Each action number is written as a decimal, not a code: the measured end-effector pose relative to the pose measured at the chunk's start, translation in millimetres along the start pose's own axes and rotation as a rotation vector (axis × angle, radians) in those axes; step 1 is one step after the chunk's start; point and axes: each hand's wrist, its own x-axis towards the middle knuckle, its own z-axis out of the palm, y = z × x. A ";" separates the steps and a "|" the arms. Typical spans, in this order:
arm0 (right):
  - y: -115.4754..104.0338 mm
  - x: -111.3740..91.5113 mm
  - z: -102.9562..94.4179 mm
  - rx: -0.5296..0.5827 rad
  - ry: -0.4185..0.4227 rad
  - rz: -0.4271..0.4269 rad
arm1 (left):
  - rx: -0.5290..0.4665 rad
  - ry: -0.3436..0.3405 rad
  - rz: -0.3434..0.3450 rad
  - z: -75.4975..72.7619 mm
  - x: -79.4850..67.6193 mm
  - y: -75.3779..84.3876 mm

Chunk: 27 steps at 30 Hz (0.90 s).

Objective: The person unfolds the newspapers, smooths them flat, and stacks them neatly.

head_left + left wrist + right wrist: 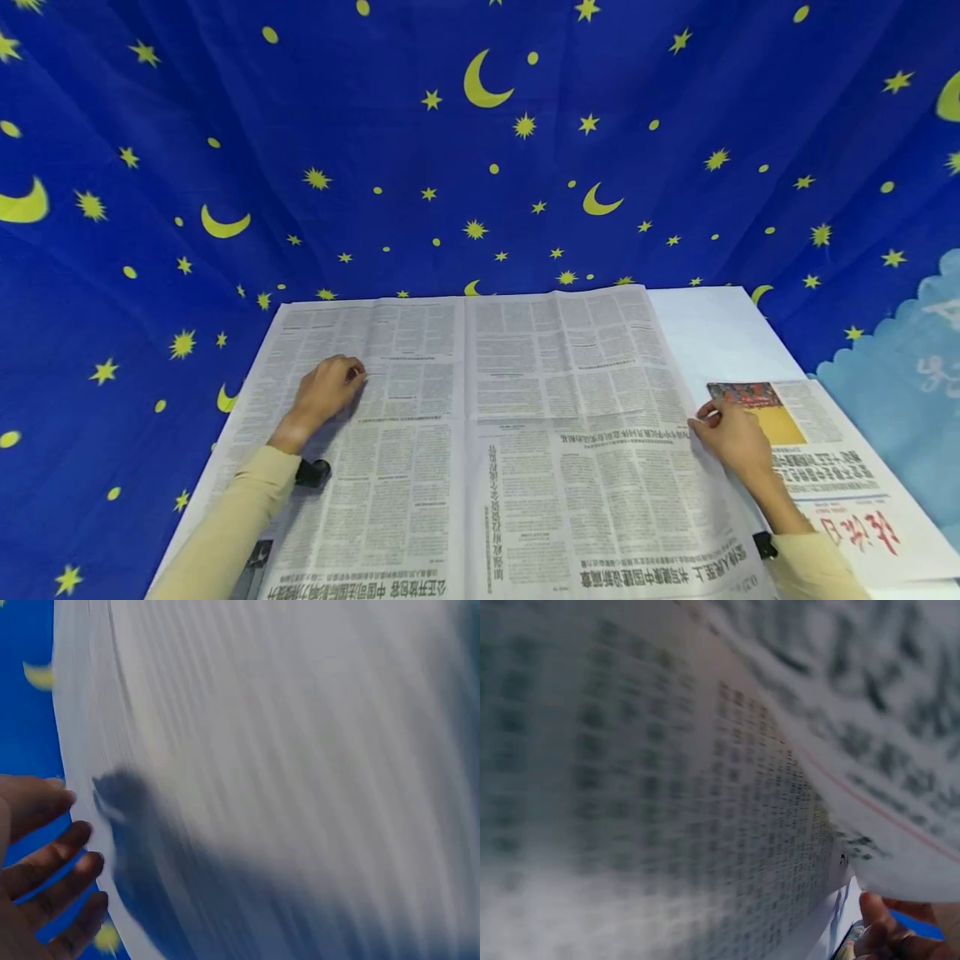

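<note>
A large newspaper (420, 450) lies spread out, its centre fold running away from me. My left hand (327, 389) is over the left page, and its shadow falls on the paper. In the left wrist view the fingers of the left hand (56, 870) are loosely bent and apart, with nothing between them. At the right edge of the spread, my right hand (735, 437) pinches the sheet between thumb and fingers. The right wrist view shows the lifted newspaper (705, 787) close up, blurred in places, with part of the right hand (896, 934) at its edge.
Right of the spread lies another newspaper page (840, 467) with a colour picture and red lettering. Behind it shows a pale white table surface (720, 333). A blue cloth (390, 225) with yellow moons and stars hangs behind and at the sides.
</note>
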 end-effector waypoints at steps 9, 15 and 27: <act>2.6 -18.9 0.3 -0.007 0.140 -0.065 | -0.234 -0.060 0.169 42.9 21.5 95.4; 6.9 -32.5 -1.4 -0.015 0.176 -0.087 | -0.300 -0.152 0.247 67.3 32.0 151.1; 29.8 -63.5 1.9 0.013 0.237 -0.109 | -0.428 -0.321 0.420 99.8 33.4 232.4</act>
